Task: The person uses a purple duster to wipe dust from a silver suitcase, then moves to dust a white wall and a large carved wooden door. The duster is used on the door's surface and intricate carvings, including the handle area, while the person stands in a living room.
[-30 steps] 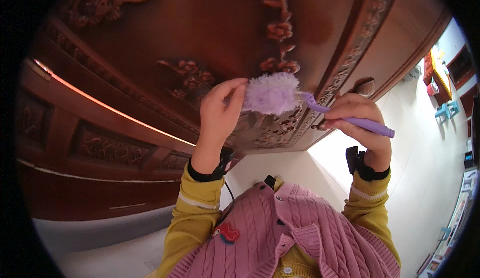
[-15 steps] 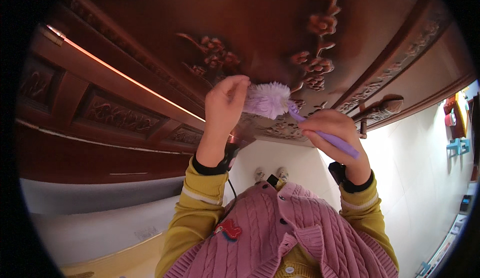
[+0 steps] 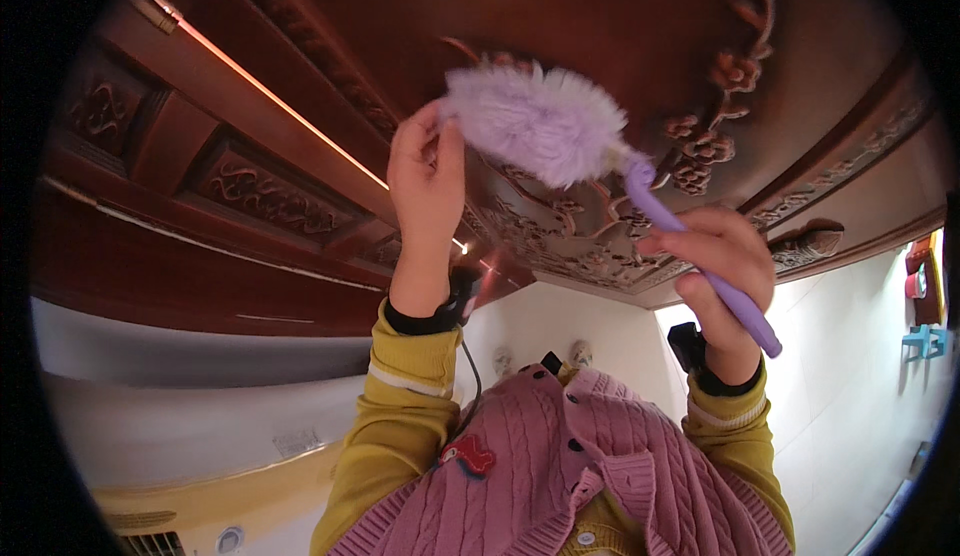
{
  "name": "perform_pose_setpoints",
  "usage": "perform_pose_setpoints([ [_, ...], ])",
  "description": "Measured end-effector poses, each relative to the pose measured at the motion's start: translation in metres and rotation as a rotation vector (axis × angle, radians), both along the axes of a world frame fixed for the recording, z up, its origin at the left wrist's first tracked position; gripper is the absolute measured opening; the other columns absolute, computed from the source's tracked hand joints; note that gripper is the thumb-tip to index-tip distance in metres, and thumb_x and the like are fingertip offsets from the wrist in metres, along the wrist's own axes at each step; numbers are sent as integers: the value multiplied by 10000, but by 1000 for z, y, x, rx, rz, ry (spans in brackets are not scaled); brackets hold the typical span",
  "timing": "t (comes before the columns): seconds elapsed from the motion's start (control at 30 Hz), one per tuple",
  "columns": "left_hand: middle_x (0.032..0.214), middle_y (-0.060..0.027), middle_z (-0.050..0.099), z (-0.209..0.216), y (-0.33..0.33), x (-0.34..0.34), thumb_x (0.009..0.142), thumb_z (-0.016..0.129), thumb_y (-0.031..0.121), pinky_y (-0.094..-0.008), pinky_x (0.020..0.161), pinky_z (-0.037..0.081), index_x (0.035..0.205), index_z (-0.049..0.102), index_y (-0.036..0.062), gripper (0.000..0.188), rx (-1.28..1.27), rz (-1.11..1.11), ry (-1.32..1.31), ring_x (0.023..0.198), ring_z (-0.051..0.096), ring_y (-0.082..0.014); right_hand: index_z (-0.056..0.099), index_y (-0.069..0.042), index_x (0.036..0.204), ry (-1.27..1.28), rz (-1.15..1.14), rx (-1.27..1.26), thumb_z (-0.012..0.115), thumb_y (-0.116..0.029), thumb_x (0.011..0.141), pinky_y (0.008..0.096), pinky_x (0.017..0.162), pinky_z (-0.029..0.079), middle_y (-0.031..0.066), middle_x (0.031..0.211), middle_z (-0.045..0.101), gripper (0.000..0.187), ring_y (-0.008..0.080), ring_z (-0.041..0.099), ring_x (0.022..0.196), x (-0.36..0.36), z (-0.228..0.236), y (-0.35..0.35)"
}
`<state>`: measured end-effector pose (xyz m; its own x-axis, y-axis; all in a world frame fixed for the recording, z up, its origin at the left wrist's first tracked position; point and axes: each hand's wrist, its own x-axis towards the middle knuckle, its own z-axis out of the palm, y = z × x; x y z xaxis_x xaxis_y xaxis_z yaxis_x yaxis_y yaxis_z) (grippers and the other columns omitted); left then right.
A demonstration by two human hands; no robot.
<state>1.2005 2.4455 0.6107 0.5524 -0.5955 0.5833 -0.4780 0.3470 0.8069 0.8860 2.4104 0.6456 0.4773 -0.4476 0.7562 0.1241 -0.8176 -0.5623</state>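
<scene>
A fluffy lilac duster [image 3: 545, 124] with a purple handle spans the space between my two hands, in front of a dark reddish-brown carved wooden panel [image 3: 590, 16]. My right hand [image 3: 725, 261] is wrapped round the handle, whose end sticks out below the palm. At the other end, my left hand [image 3: 430, 156] pinches the tip of the fluffy head between thumb and fingers. Carved blossoms and branches [image 3: 705, 146] stand out in relief to the right of the duster; its head covers part of the carving behind it.
To the left runs a lit strip [image 3: 270, 96] along the woodwork, with smaller carved panels [image 3: 265, 196] below it. A carved knob-like piece [image 3: 815, 241] projects at the right. Pale floor [image 3: 830, 396] lies beyond, with a blue stool [image 3: 922, 341] far right.
The duster has come nearer to me and looks larger, its head now shown at full length. My right hand has shifted right and my left hand slightly left. The view has shifted too.
</scene>
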Motion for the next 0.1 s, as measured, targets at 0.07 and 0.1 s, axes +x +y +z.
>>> perform_pose_setpoints([
  [0.07, 1223, -85, 590, 8, 2, 14, 982, 652, 82, -262, 863, 523, 1251, 649, 26, 275, -39, 10, -23, 1033, 623, -156, 741, -41, 1100, -125, -42, -78, 715, -288, 939, 361, 757, 549, 99, 1056, 742, 296, 302, 700, 904, 16, 15, 15],
  [0.1, 1258, -86, 574, 11, 2, 19, 984, 652, 86, -261, 875, 519, 1265, 642, 29, 287, -64, 10, -25, 1062, 615, -158, 741, -41, 1100, -110, -58, -91, 715, -288, 939, 361, 757, 549, 99, 1056, 742, 296, 302, 700, 904, 23, 19, 21],
])
